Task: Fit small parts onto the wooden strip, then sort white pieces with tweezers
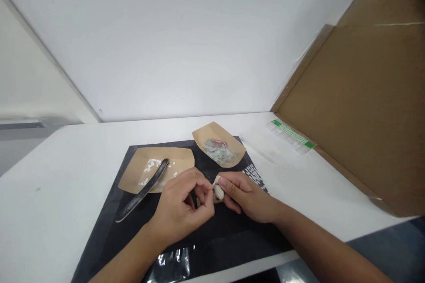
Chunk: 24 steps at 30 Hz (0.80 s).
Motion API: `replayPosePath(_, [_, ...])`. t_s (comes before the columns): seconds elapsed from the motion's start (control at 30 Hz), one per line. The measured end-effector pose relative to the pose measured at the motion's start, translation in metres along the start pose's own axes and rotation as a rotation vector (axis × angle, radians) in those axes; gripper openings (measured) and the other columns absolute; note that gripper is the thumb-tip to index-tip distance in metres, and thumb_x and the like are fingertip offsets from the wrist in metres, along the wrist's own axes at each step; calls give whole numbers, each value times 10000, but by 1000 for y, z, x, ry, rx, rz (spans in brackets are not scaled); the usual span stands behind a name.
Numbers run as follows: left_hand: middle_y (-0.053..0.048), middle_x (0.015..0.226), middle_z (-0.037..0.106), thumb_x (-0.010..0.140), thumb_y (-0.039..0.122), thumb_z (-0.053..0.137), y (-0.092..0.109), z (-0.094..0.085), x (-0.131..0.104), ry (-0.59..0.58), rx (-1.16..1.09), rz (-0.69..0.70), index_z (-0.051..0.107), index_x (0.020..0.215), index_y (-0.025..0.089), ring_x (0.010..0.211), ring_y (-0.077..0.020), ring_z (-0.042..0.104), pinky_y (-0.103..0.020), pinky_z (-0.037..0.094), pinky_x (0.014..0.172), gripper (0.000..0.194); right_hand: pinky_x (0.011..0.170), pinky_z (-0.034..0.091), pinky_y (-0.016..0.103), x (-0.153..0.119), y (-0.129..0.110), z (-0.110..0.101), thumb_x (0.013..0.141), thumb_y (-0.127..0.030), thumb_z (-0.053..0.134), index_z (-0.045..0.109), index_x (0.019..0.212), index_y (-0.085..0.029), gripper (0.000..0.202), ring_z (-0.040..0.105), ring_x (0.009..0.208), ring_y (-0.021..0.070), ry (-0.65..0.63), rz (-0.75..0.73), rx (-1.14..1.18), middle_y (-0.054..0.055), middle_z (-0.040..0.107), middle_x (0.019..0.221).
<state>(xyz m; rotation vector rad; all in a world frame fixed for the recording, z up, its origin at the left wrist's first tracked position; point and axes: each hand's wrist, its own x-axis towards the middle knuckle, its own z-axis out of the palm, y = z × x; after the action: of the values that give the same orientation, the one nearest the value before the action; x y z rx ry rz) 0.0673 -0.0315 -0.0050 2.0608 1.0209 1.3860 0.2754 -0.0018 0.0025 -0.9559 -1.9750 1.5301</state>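
My right hand (247, 194) is closed round a small off-white, rounded thing (218, 191), thumb on top of it. Just left of it, my left hand (187, 201) pinches with thumb and forefinger at its edge; what lies between those fingertips is too small to make out. Below the hands, a brownish piece is mostly hidden by them. A long dark strip with rounded ends, like a nail file (146, 189), rests across the left paper tray (133, 177) and onto the black mat (109, 239). Small white pieces (152, 164) lie in that tray.
Behind the hands, a second paper tray (202, 135) holds translucent scraps (221, 152) and some reddish bits. Small white rectangles (253, 173) lie at the mat's right edge. A clear case with a green label (292, 133) sits by the cardboard panel (361, 110). Clear plastic (172, 263) lies in front.
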Motion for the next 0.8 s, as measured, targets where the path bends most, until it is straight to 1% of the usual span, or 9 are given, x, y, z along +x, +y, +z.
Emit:
replayPosePath(0.2, [-2, 761, 613, 845, 109, 675, -1, 0, -1, 13, -6, -16, 662, 921, 175, 532, -63, 575, -133, 410, 390, 102, 506, 298, 219, 0, -1, 0, 1080, -588, 369, 484, 739, -196, 532, 364, 470, 77, -21, -9, 25, -72, 473, 512])
replayPosePath(0.3, [-10, 762, 615, 867, 109, 676, -2, -1, 0, 21, -4, 22, 685, 955, 177, 557, -74, 583, -136, 416, 396, 112, 513, 307, 217, 0, -3, 1, 1081, -586, 367, 479, 731, -196, 536, 371, 474, 77, -27, -10, 9, -72, 469, 511])
replayPosePath(0.47, [-39, 790, 644, 903, 105, 657, -3, -3, 1, -6, -10, 59, 713, 978, 175, 625, -102, 614, -144, 444, 421, 117, 527, 333, 214, -1, -5, -1, 1087, -578, 352, 476, 734, -198, 533, 391, 477, 79, -20, -21, -20, -72, 472, 510])
replayPosePath(0.57, [-50, 826, 664, 920, 106, 651, -4, -3, 3, -18, 8, 88, 718, 989, 178, 650, -105, 618, -146, 452, 439, 120, 537, 349, 218, -1, -5, -1, 1091, -570, 339, 476, 714, -199, 546, 414, 480, 82, -9, -40, -84, -64, 485, 515])
replayPosePath(0.67, [-46, 846, 671, 922, 94, 652, -5, -5, 3, -24, 104, 172, 704, 937, 178, 680, -106, 618, -175, 496, 528, 100, 542, 345, 226, -1, -4, 1, 1096, -547, 345, 474, 684, -199, 554, 446, 496, 86, 33, -64, -194, -55, 500, 532])
replayPosePath(0.73, [-42, 856, 676, 914, 76, 657, -8, -5, 1, -25, 174, 233, 686, 882, 178, 709, -109, 627, -196, 515, 595, 111, 547, 334, 232, 0, -2, 4, 1100, -522, 350, 474, 692, -201, 533, 462, 516, 90, 86, -105, -266, -53, 505, 556])
replayPosePath(0.8, [-39, 881, 686, 904, 62, 668, -10, -6, -1, -31, 224, 263, 680, 880, 179, 733, -107, 643, -201, 523, 633, 121, 557, 328, 238, 0, 0, 7, 1103, -497, 349, 471, 703, -203, 512, 471, 534, 94, 133, -151, -316, -51, 506, 576])
